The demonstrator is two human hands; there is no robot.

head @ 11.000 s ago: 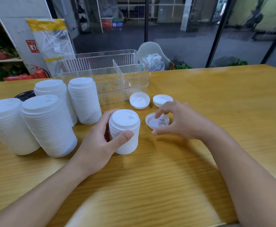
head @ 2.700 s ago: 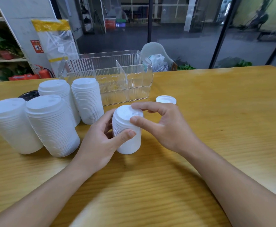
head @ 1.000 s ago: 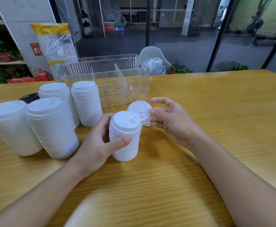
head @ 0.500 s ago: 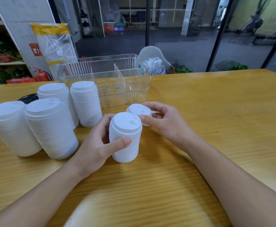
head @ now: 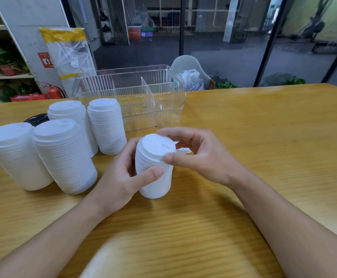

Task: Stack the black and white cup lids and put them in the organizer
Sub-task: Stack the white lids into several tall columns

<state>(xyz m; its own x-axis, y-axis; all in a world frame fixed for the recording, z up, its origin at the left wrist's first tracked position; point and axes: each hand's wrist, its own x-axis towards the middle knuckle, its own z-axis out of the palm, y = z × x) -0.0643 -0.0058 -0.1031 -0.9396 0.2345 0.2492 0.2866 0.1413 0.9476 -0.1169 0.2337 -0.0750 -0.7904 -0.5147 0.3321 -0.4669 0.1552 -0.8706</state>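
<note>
Gripping a white lid stack (head: 153,169), both hands work above a wooden table (head: 263,137) by glass walls (head: 233,37).

The wooden desk (head: 263,137) carried four tall stacks of white lids (head: 63,157) at the left, a black lid (head: 35,119) behind them, a clear organizer (head: 131,101) further back, and one shorter white stack (head: 153,171) in front.

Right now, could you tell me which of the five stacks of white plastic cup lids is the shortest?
The stack of white plastic lids gripped by the left hand, nearest the camera; the four other white stacks at the left stand taller and untouched.
</note>
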